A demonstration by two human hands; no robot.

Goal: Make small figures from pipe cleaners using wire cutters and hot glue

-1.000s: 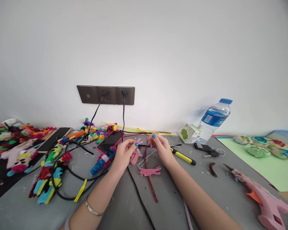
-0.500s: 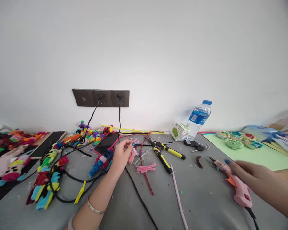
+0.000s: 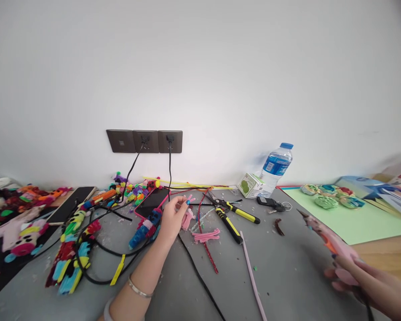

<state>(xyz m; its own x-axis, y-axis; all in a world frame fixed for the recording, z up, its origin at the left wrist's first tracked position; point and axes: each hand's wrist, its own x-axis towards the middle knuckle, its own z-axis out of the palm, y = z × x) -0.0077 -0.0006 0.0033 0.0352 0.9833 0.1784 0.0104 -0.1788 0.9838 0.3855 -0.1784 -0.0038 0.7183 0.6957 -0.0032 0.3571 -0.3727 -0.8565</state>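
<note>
My left hand (image 3: pixel 172 218) is closed in a pinch on a small piece of pink pipe cleaner (image 3: pixel 190 198), whose ends poke out past the fingertips. Over at the right, my right hand (image 3: pixel 370 276) wraps around the handle of a pink hot glue gun (image 3: pixel 330 236), its nozzle pointing up and left. Beside the left hand lie a pink fuzzy piece (image 3: pixel 187 219) and a bundle of short pink pipe cleaners (image 3: pixel 206 236). The bundle lies across a red tinsel stem (image 3: pixel 211 258). Pliers with yellow-black handles (image 3: pixel 230 226) lie spread, near a long pale pink pipe cleaner (image 3: pixel 253 278).
A water bottle (image 3: pixel 276 167), a small green-white box (image 3: pixel 250 185) and keys (image 3: pixel 280 206) stand or lie toward the wall. Fuzzy colourful figures (image 3: pixel 68 254) and looped black cable (image 3: pixel 96 281) cover the left. Light green paper (image 3: pixel 374 223) lies right, bearing crinkled rosettes (image 3: pixel 326 202).
My right hand has moved from near the glue gun's front to its handle and now grips it, the gun having tilted and risen slightly. My left hand keeps its pinch.
</note>
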